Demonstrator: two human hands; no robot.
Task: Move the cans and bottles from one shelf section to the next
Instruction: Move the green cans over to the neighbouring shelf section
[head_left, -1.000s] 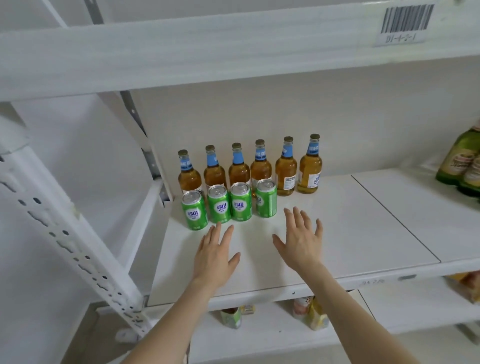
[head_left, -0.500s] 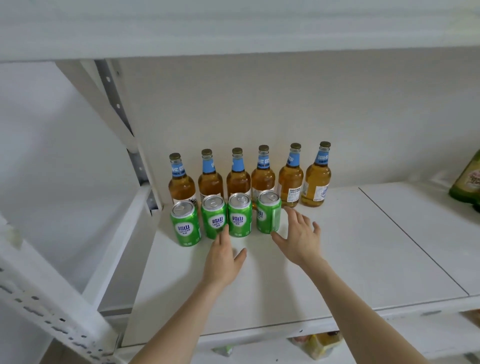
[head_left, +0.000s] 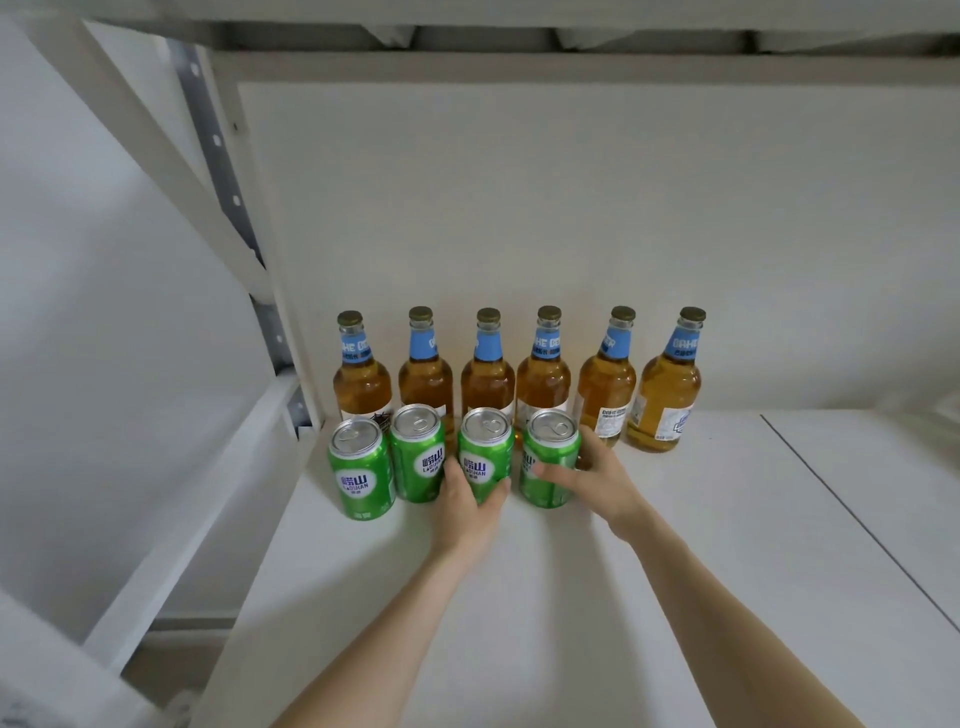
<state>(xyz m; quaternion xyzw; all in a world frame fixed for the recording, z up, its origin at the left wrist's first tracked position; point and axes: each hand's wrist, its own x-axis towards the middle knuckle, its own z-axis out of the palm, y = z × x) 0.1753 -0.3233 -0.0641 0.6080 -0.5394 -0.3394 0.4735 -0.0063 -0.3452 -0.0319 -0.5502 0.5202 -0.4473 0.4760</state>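
Half a second earlier both hands were just reaching, but now the left hand (head_left: 470, 506) had wrapped round the third can (head_left: 485, 441) and the right hand (head_left: 597, 480) round the fourth can (head_left: 550, 447), both cans not yet off the left section (head_left: 519, 597) in front of the bottles (head_left: 488, 384), so the first carry looked ready to go.

We see glossy metal cans (head_left: 361, 475) with bare silvery tops, shiny clear glass bottles (head_left: 665, 389), dull metal caps (head_left: 692, 314), paper neck labels (head_left: 685, 345), smooth matt shelf board (head_left: 571, 597), painted metal upright (head_left: 130, 130)
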